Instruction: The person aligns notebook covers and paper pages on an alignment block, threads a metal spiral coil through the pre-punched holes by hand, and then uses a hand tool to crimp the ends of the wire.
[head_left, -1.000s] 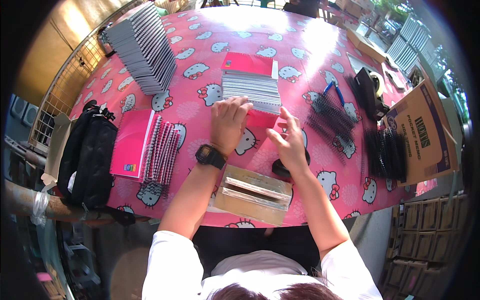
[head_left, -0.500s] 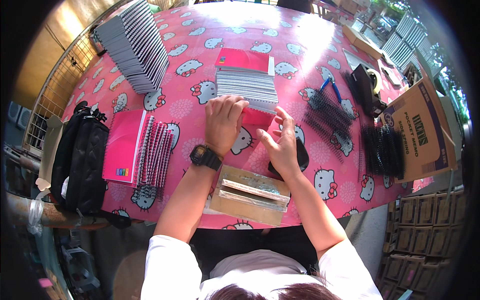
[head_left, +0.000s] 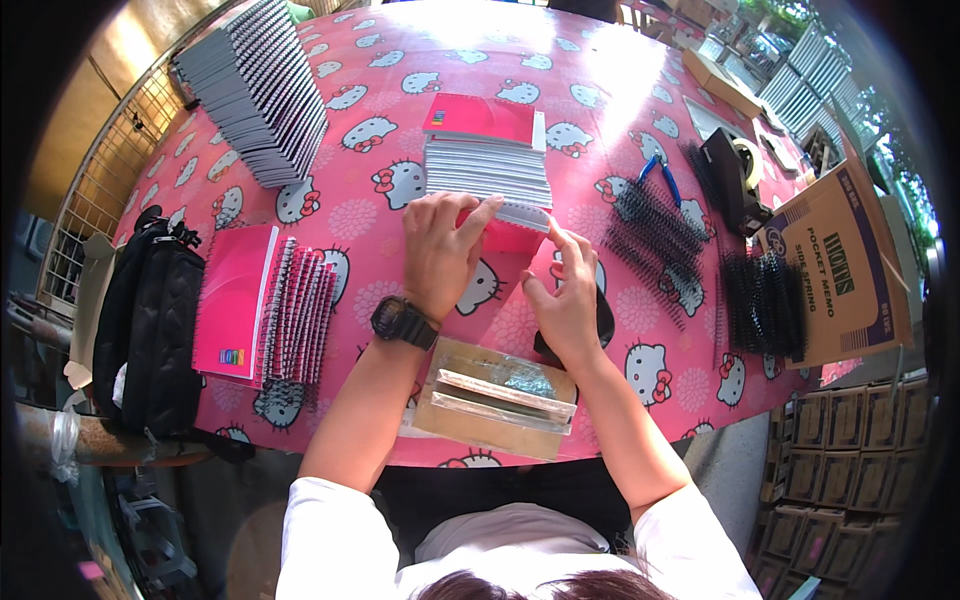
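Mid-frame, left hand (head_left: 440,250) pinches a white spiral (head_left: 515,213) on the notebook (head_left: 500,238) — right hand (head_left: 565,295) steadies it, fingers loosely curled.

Glossy pink plastic tablecloth (head_left: 560,90), matt paper notebook covers (head_left: 478,115) (pink), black plastic spiral combs (head_left: 655,235), cardboard box (head_left: 850,270)

The table (head_left: 560,80) is covered with a pink cloth printed with white cartoon cats. Lying directly on it:

- far left: a long fanned stack of grey notebooks (head_left: 255,90);
- centre: a stack of white pads (head_left: 487,165) topped by a red cover;
- left: a pink notebook (head_left: 232,300) with a row of pink spiral bindings (head_left: 298,312) just beside it;
- near edge: a flat brown packet (head_left: 495,398);
- right: black spiral bindings (head_left: 655,232), a second heap of them (head_left: 765,305), blue-handled pliers (head_left: 660,178), a tape dispenser (head_left: 730,172) and a cardboard box (head_left: 840,265).
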